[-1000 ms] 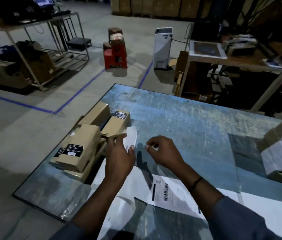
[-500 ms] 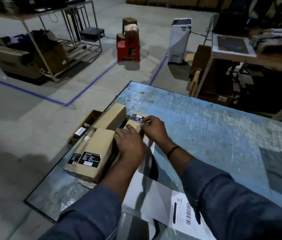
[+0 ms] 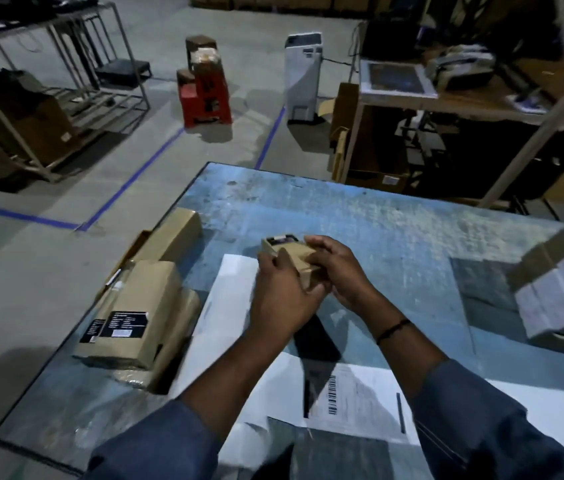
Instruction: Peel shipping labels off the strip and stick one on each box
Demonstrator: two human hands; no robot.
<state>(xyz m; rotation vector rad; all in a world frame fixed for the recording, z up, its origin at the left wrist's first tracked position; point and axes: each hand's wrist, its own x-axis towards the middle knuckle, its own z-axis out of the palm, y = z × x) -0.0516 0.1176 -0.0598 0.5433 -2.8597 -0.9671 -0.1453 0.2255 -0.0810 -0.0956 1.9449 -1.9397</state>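
Both hands hold one small brown cardboard box (image 3: 292,256) above the middle of the blue table (image 3: 395,230). My left hand (image 3: 282,299) grips its near left side, and my right hand (image 3: 337,270) curls around its right side. A dark product sticker shows on the box's far end. The white label strip (image 3: 235,303) lies on the table beneath my hands, and a printed shipping label (image 3: 353,400) with a barcode sits on it close to me. Whether a shipping label is on the held box is hidden.
Several brown boxes (image 3: 142,313) are stacked at the table's left edge, another (image 3: 173,233) behind them. White-labelled boxes (image 3: 561,292) sit at the right edge. Beyond the table are a red stool (image 3: 204,95), a white appliance (image 3: 303,77) and metal shelving (image 3: 412,95).
Both hands were pressing on the small box in the pile at the left; they have now lifted it and brought it right, over the label strip. The camera view has shifted too.
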